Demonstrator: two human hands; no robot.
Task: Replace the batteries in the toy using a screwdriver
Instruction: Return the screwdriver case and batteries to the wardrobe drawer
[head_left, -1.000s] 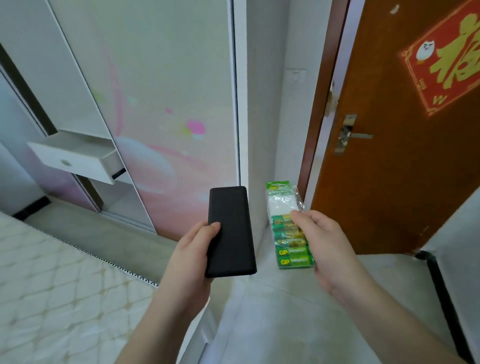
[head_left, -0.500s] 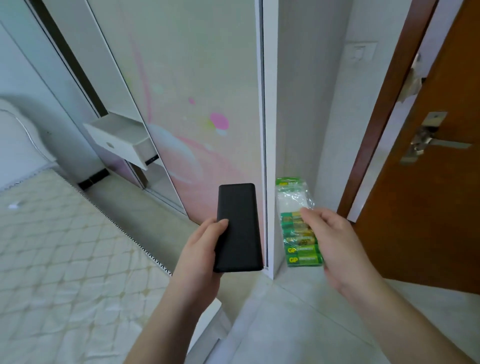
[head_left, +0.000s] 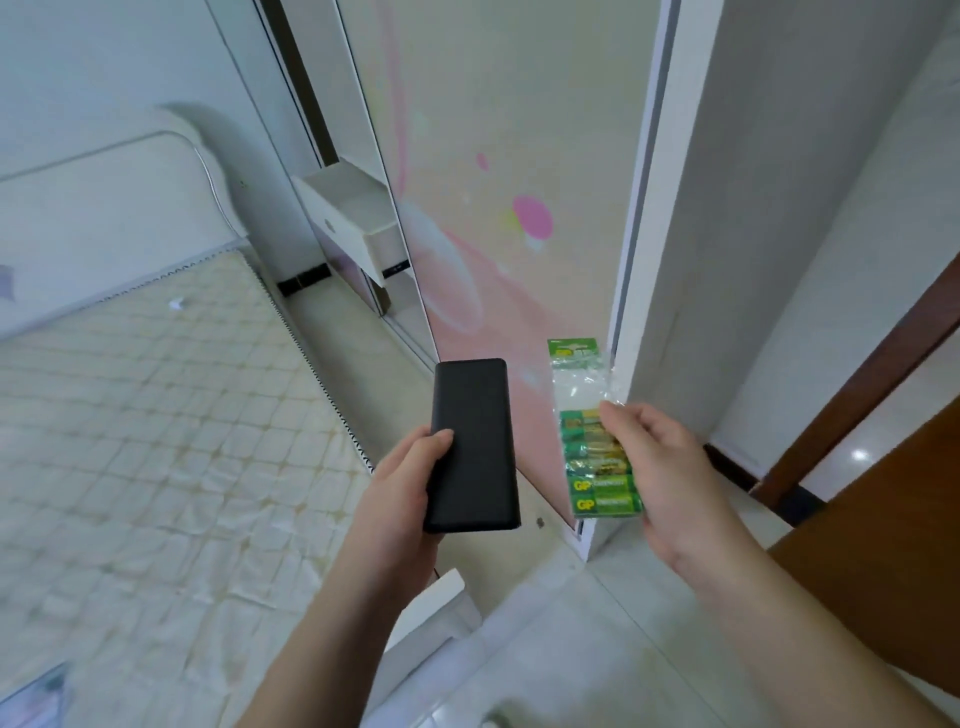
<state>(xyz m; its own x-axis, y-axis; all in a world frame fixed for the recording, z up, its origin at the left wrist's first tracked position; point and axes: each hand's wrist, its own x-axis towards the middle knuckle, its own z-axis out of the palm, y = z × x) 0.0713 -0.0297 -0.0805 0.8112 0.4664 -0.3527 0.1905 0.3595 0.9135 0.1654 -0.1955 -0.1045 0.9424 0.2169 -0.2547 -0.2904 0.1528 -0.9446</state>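
Head view: we see both hands raised side by side in front of the body, over the gap between the bed (head_left: 156, 441) and the wardrobe door (head_left: 498, 182). The left hand (head_left: 400, 499) wraps its grip round the lower part of a flat black case (head_left: 472, 447), thumb on its face; the long axis of the case runs away from us, nearly upright in the picture. The right hand (head_left: 670, 467) pinches a battery pack (head_left: 597, 457) along its right edge, long axis parallel to the case and just beside it, the two apart. The pack shows green cells stacked crosswise under clear film, with an empty stretch of film above. We judge the toy and any screwdriver to lie outside this view, or inside the case
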